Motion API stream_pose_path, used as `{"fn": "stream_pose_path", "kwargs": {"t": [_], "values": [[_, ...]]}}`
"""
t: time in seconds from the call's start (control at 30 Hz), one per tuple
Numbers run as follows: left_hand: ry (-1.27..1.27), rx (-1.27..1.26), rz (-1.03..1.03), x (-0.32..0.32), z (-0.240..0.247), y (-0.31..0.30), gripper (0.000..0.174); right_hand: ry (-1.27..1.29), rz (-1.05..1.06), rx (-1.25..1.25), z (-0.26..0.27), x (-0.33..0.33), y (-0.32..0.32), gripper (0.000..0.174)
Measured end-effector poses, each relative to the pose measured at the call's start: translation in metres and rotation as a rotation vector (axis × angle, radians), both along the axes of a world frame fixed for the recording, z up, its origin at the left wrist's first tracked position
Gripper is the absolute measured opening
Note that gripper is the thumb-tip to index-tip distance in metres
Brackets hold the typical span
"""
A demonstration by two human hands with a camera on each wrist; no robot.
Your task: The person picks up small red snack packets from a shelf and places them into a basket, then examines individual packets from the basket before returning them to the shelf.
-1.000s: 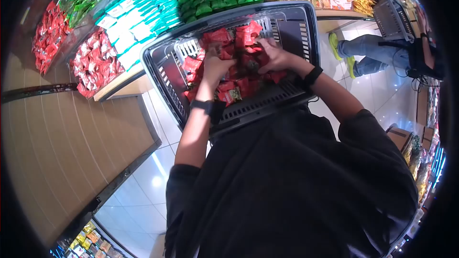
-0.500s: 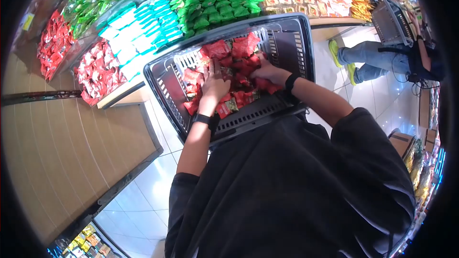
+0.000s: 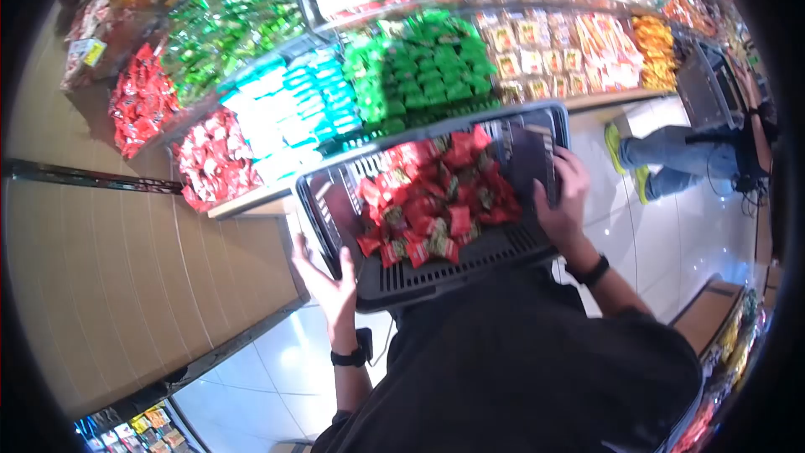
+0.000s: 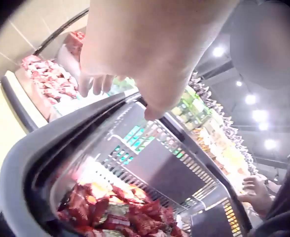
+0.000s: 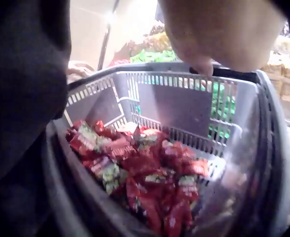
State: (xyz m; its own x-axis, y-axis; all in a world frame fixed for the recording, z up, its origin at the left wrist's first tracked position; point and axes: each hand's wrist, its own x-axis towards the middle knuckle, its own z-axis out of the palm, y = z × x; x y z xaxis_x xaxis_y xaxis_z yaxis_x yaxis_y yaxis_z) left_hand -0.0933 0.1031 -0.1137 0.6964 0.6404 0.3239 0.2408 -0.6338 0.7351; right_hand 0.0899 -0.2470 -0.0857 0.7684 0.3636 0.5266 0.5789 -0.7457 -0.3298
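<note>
A dark grey shopping basket [image 3: 496, 250] is held close against the person's dark shirt. Several small red packets [image 3: 432, 201] lie heaped on its bottom, some with green-brown patches showing. At the basket's left side, the left hand [image 3: 329, 285] has its thumb and fingers spread near the rim. In the left wrist view that hand [image 4: 140, 64] reaches over the rim, thumb lowest. The right hand [image 3: 563, 201] is at the right rim, its thumb toward the inside and its fingers extended; the right wrist view shows this hand [image 5: 219, 39] above the rim. Neither hand holds a packet.
Beyond the basket, a display shelf carries green packets [image 3: 428, 67], teal packets [image 3: 314, 105] and red-and-white packets [image 3: 214, 155]. On the right, a person in jeans [image 3: 671, 155] stands with another basket [image 3: 708, 88]. A wooden panel [image 3: 142, 285] stands at left; a cardboard box [image 3: 708, 315] is at lower right.
Both hands have come up out of the packets and parted to the basket's left and right sides. The packets stay heaped inside; the head view has shifted, showing more of the upper shelf.
</note>
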Motion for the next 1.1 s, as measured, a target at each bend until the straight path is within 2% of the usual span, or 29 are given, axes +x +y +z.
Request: {"fn": "stream_pose_path", "kwargs": {"t": [0.03,0.07,0.1,0.17,0.23,0.3,0.43,0.5,0.53,0.63,0.67,0.8,0.87,0.9,0.97,1.0,1.03,1.1], "values": [[0.078,-0.118,-0.022,-0.004,-0.013,0.004,0.064,-0.079,-0.117,0.107,0.001,-0.006,-0.006,0.067],[0.344,-0.288,-0.009,-0.006,-0.013,0.007,0.062,0.039,-0.187,0.128,-0.010,-0.009,-0.017,0.064],[0.226,-0.393,0.077,-0.001,-0.021,-0.001,0.055,0.158,-0.257,0.148,-0.027,-0.012,-0.028,0.060],[0.351,-0.148,0.196,-0.009,-0.044,-0.001,0.049,0.576,-0.347,0.312,-0.052,-0.020,-0.043,0.052],[0.332,-0.346,0.153,-0.008,-0.036,-0.001,0.052,0.575,-0.401,0.304,-0.066,-0.020,-0.047,0.044],[0.351,-0.202,0.170,-0.010,-0.040,-0.004,0.048,0.522,-0.393,0.323,-0.071,-0.020,-0.047,0.040],[0.312,-0.260,0.160,-0.008,-0.041,-0.002,0.042,0.538,-0.396,0.376,-0.065,-0.020,-0.040,0.034],[0.386,-0.216,0.171,-0.009,-0.039,-0.002,0.042,0.496,-0.384,0.365,-0.056,-0.020,-0.035,0.031],[0.358,-0.141,0.188,-0.008,-0.041,-0.004,0.040,0.508,-0.385,0.371,-0.055,-0.021,-0.034,0.031],[0.398,-0.181,0.196,-0.008,-0.041,-0.004,0.042,0.524,-0.384,0.390,-0.055,-0.022,-0.035,0.030],[0.357,-0.121,0.208,-0.006,-0.038,-0.007,0.042,0.525,-0.382,0.399,-0.058,-0.022,-0.036,0.030],[0.344,-0.272,0.217,-0.004,-0.027,-0.010,0.043,0.484,-0.439,0.335,-0.066,-0.022,-0.037,0.028],[0.320,-0.084,0.232,-0.005,-0.038,-0.008,0.040,0.486,-0.412,0.362,-0.058,-0.020,-0.033,0.028],[0.322,-0.081,0.227,-0.009,-0.043,-0.008,0.040,0.484,-0.391,0.388,-0.055,-0.023,-0.033,0.028],[0.123,0.264,0.217,-0.006,-0.057,-0.004,0.037,0.494,-0.391,0.372,-0.067,-0.021,-0.042,0.027],[0.100,0.271,0.254,-0.008,-0.070,-0.002,0.034,0.514,-0.398,0.347,-0.073,-0.020,-0.047,0.028],[0.090,0.268,0.211,-0.007,-0.063,-0.002,0.034,0.502,-0.440,0.355,-0.070,-0.022,-0.047,0.028],[0.210,-0.197,0.214,-0.003,-0.034,-0.006,0.032,0.345,-0.322,0.370,-0.057,-0.018,-0.042,0.025]]}}
